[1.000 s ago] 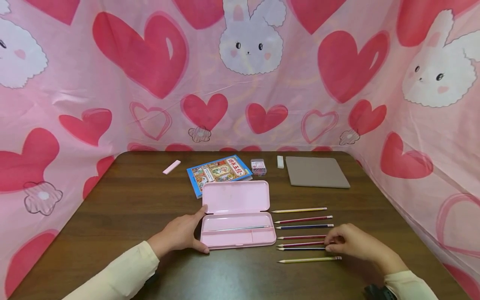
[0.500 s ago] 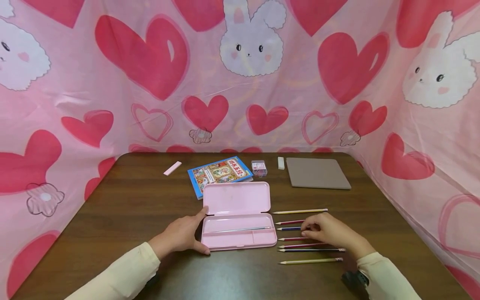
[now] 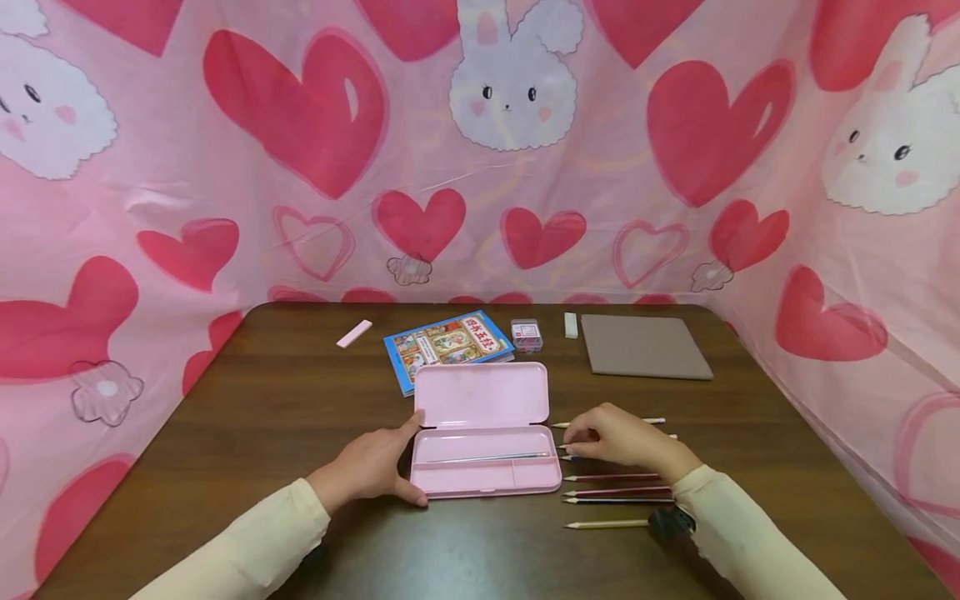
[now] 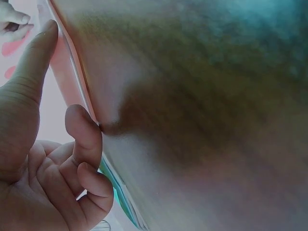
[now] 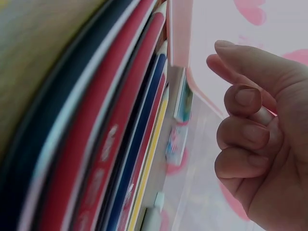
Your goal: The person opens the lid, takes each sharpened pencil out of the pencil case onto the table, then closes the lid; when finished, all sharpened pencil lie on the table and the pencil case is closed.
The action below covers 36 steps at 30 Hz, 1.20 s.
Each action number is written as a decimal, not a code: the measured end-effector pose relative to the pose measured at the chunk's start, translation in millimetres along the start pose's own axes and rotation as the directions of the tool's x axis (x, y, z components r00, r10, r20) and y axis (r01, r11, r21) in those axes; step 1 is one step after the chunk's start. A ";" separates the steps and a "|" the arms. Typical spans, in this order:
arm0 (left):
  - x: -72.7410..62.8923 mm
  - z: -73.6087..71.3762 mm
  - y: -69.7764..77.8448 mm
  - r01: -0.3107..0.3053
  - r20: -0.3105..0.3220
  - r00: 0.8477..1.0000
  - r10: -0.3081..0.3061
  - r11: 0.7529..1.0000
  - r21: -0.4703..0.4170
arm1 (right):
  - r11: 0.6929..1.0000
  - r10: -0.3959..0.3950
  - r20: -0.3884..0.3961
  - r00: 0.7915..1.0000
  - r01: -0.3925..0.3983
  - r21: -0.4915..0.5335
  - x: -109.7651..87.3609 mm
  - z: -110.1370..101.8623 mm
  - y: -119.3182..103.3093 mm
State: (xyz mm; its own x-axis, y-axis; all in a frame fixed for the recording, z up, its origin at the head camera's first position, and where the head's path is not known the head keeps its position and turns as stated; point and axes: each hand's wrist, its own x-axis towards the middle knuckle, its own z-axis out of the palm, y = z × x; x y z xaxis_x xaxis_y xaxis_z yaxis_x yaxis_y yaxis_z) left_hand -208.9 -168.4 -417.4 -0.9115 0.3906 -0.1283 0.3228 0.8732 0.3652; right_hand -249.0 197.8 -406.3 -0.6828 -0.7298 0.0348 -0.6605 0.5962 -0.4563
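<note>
An open pink pencil case (image 3: 480, 479) lies on the table, its lid folded back. One slim pale pencil (image 3: 487, 457) rests in its rear compartment. My left hand (image 3: 363, 467) holds the case at its left end, thumb along the front corner and index finger near the hinge. In the left wrist view, the thumb (image 4: 36, 57) lies against the case's pink edge. My right hand (image 3: 622, 437) hovers over the upper pencils beside the case; in the right wrist view its fingers are loosely curled around nothing. Several red and dark pencils (image 5: 139, 125) lie side by side, tips toward the case.
Behind the case lie a blue comic-style book (image 3: 450, 346), a small clear box (image 3: 527, 335), a white eraser-like block (image 3: 572, 325) and a grey-brown flat notebook (image 3: 645, 346). A pink strip (image 3: 354, 333) lies far left. One yellowish pencil (image 3: 607, 524) is nearest the front.
My right hand has moved left and away from me across the pencils toward the case's right edge. My left hand has stayed on the case. The whole view shifts slightly.
</note>
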 end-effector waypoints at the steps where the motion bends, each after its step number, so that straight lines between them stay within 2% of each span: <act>1: 0.4 -0.2 0.3 0.001 0.004 1.000 -0.001 1.000 -0.002 | 1.000 -0.003 0.011 1.000 0.003 -0.005 3.1 0.0 -1.2; 9: 1.5 -0.7 -0.1 0.007 0.007 1.000 -0.007 1.000 -0.005 | 1.000 -0.019 0.111 0.994 0.021 -0.022 28.3 5.1 -10.0; 14: 1.4 -0.2 -1.3 0.000 -0.001 1.000 0.000 1.000 -0.004 | 0.998 -0.014 0.157 0.988 0.022 -0.054 37.6 10.2 -12.6; 23: 1.6 0.1 -1.2 0.007 0.002 1.000 -0.007 1.000 -0.009 | 0.994 -0.075 0.157 0.985 0.086 -0.067 40.2 11.7 -10.6; 28: 1.5 0.1 -0.1 0.009 0.003 1.000 -0.009 1.000 -0.002 | 0.994 -0.091 0.140 0.986 0.099 -0.049 37.7 13.9 -9.7; 36: 0.6 -0.3 1.4 0.015 0.012 1.000 -0.015 1.000 -0.013 | 0.997 -0.082 0.166 0.983 0.080 0.021 34.5 15.4 -8.9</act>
State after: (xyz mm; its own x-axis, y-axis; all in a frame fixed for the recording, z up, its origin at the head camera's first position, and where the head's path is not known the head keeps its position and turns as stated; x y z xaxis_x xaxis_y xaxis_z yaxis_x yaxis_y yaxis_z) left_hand -209.0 -167.0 -416.7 -0.9131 0.3810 -0.1453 0.3056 0.8753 0.3748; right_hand -261.8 162.1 -414.7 -0.5651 -0.8215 -0.0759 -0.7062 0.5292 -0.4703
